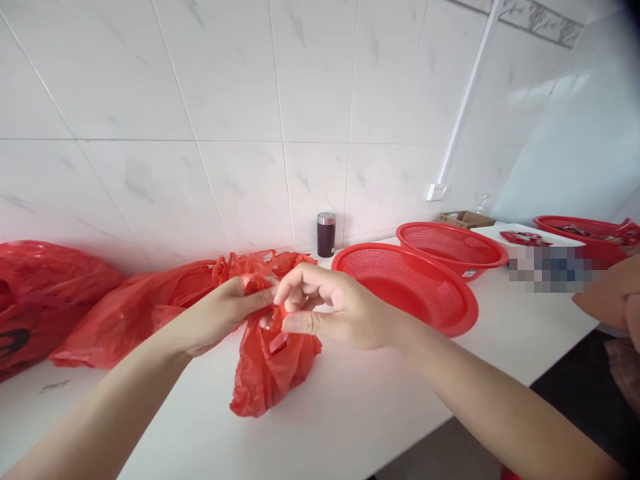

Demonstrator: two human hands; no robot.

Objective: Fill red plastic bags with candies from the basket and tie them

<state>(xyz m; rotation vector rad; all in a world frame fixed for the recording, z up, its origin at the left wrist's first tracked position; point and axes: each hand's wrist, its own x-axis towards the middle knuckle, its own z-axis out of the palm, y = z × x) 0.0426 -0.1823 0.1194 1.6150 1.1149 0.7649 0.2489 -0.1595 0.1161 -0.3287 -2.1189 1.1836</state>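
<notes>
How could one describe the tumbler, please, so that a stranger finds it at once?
Start from the tiled wall and the white table in front of it. On the table's wall side, look between the red bags on the left and the red baskets on the right. The tumbler stands there upright, dark-bodied with a silvery top, unlike its red neighbours.

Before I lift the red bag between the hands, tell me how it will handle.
The red bag will probably flop and fold, since its thin plastic is creased all over. Its filled-out lower end suggests contents that may shift or swing. Lifted by the bunched top near the left hand, it would likely sag.
</notes>
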